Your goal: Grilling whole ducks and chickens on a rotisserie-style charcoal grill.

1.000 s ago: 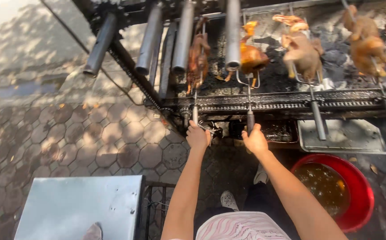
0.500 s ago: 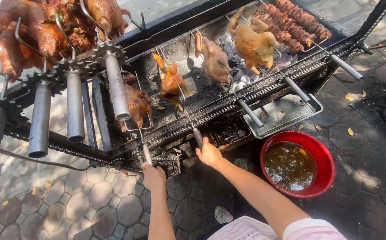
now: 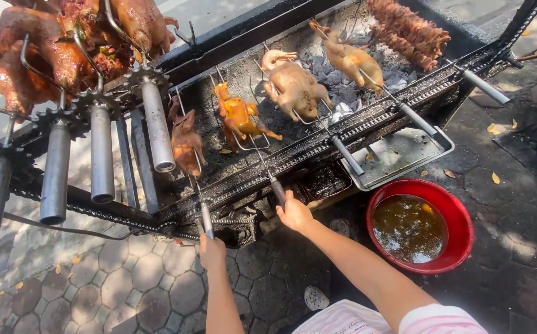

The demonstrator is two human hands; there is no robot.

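From the head camera we look down on a long charcoal grill (image 3: 318, 154) with a toothed front rail, standing on paving stones. Our left hand (image 3: 212, 250) is closed around the metal handle of a spit (image 3: 206, 218); the fingers are wrapped together on it, and that spit carries a dark reddish-brown roast bird (image 3: 185, 141) lying over the left end of the coal bed. Our right hand (image 3: 294, 213) grips the dark handle of the next spit (image 3: 277, 188), fingers curled shut on it, and this one holds an orange-glazed bird (image 3: 239, 117) just right of the first. Both spit handles rest across the front rail, near each other.

Further right on the coals we see a paler plump chicken (image 3: 293, 86) and a smaller golden bird (image 3: 350, 60), each on its own spit with the handle poking out over the rail. At the far right end lie skewers of dark meat pieces (image 3: 409, 28). Top left, a raised rack holds several deep-brown roasted birds (image 3: 58, 49) above a row of grey metal tube handles (image 3: 101, 154) with sprocket wheels.

Below the rail a flat metal tray (image 3: 442, 145) juts out, and just beside it on the ground stands a red basin (image 3: 463, 213) filled with brown liquid. A striped pink and white sleeve (image 3: 442, 318) shows at the bottom edge.
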